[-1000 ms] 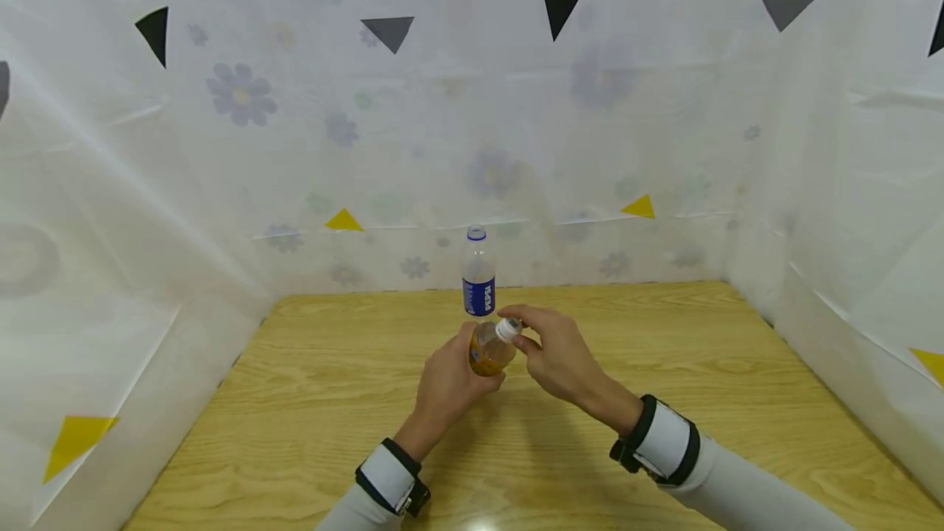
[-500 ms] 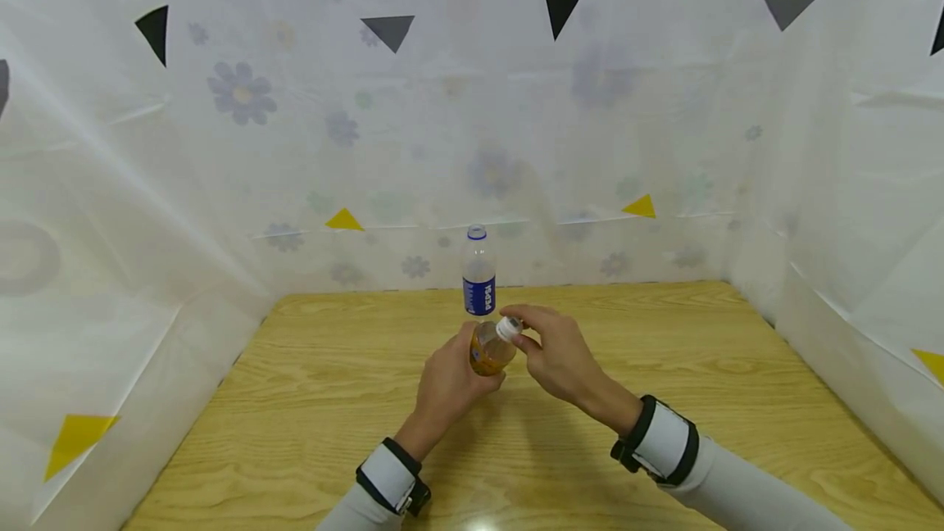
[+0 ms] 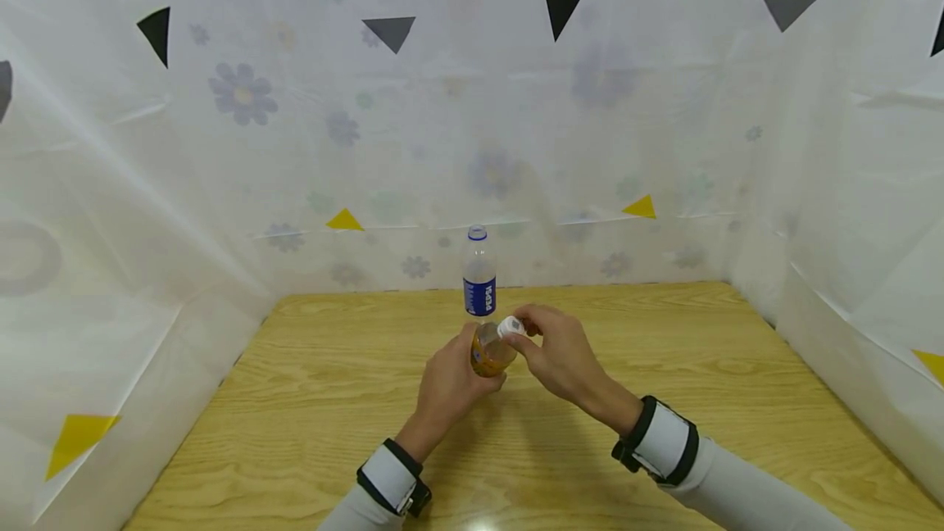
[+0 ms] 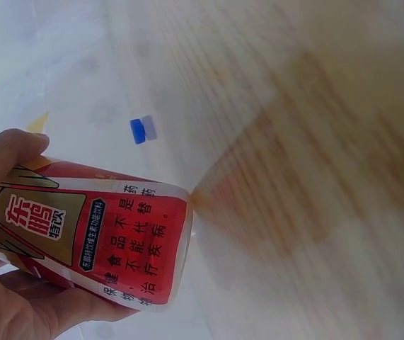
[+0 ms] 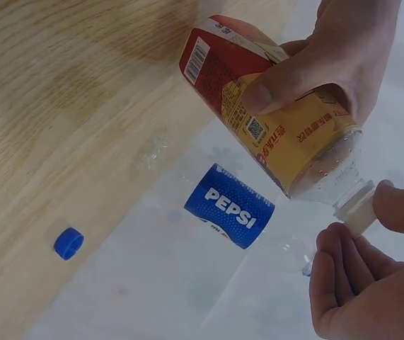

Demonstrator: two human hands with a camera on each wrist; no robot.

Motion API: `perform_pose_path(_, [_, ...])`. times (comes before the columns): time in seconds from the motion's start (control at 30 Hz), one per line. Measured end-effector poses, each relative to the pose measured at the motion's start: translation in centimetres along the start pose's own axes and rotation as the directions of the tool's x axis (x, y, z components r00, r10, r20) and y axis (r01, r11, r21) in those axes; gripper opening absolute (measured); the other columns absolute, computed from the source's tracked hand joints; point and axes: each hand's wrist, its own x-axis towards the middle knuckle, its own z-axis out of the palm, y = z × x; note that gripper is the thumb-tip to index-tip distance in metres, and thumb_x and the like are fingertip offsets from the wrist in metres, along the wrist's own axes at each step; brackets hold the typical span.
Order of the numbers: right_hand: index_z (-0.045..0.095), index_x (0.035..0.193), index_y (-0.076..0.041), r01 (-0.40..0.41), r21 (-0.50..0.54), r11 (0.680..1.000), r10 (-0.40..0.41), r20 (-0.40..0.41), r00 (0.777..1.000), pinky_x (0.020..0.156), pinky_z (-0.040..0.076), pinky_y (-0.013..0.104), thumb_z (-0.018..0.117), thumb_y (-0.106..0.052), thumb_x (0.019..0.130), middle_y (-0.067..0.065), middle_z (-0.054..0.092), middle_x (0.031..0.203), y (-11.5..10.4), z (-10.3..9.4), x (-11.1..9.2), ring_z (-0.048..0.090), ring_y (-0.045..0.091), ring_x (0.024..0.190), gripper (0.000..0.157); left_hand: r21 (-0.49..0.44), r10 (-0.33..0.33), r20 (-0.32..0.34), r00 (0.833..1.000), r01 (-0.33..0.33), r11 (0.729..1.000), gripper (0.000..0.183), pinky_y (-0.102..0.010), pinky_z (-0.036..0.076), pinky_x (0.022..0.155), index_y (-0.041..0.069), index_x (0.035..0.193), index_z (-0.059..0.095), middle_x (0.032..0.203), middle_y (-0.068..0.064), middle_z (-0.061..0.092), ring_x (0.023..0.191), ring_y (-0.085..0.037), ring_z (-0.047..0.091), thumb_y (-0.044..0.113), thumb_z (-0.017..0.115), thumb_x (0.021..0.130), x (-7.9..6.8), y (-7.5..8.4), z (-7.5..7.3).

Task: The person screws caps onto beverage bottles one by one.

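Note:
My left hand [image 3: 451, 383] grips a drink bottle [image 5: 272, 106] round its body and holds it tilted, neck to the right. The bottle has a red and gold label and a clear neck. At that neck my right hand [image 3: 564, 359] pinches a white cap [image 5: 360, 215] between thumb and fingers. Whether the cap's thread is loose cannot be told. Just behind the hands stands a clear Pepsi bottle [image 3: 480, 295] with a blue label, upright and uncapped. On the table lies a blue cap [image 5: 68, 243], hidden from the head view.
The wood-grain table [image 3: 317, 416] is bordered at the back and both sides by a pale patterned curtain [image 3: 442, 121]. Black wrist straps [image 3: 656, 441] circle both sleeves.
My right fingers have shifted on the white cap, the index finger curling back and the thumb moving across it. The left hand and the Pepsi bottle stay put.

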Motion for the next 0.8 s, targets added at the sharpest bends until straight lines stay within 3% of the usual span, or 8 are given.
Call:
perform_pose_path(0.23, [0.071, 0.102, -0.009, -0.019, 0.01, 1.0, 0.019, -0.008, 1.0, 0.069, 0.054, 0.027, 0.078, -0.022, 0.09, 0.0, 0.07, 0.089, 0.46, 0.05, 0.01, 0.064, 0.009, 0.078, 0.019, 0.0, -0.017, 0.015, 1.0, 0.017, 1.0, 0.064, -0.041, 0.06, 0.083, 0.017, 0.129, 0.055, 0.114, -0.004, 0.073, 0.098, -0.021, 0.072, 0.029, 0.09, 0.076, 0.0, 0.22, -0.1])
perform_pose_path(0.63, [0.071, 0.101, -0.01, -0.034, 0.003, 0.999, 0.034, -0.013, 0.999, 0.069, 0.054, 0.027, 0.077, -0.025, 0.092, -0.001, 0.07, 0.091, 0.47, 0.13, 0.06, 0.064, 0.009, 0.078, 0.019, -0.002, -0.017, 0.018, 1.0, 0.017, 1.0, 0.067, -0.041, 0.06, 0.082, 0.016, 0.131, 0.055, 0.115, -0.005, 0.072, 0.099, -0.022, 0.072, 0.03, 0.09, 0.076, 0.06, -0.07, 0.05])
perform_pose_path(0.8, [0.07, 0.107, -0.008, -0.053, -0.009, 0.999, 0.053, 0.006, 0.999, 0.075, 0.057, 0.035, 0.077, -0.027, 0.092, 0.002, 0.071, 0.095, 0.42, 0.16, 0.06, 0.067, 0.016, 0.085, 0.026, -0.005, -0.017, 0.017, 1.0, 0.017, 1.0, 0.067, -0.041, 0.06, 0.081, 0.016, 0.132, 0.055, 0.115, -0.005, 0.072, 0.098, -0.022, 0.072, 0.029, 0.09, 0.076, 0.08, -0.11, 0.07])
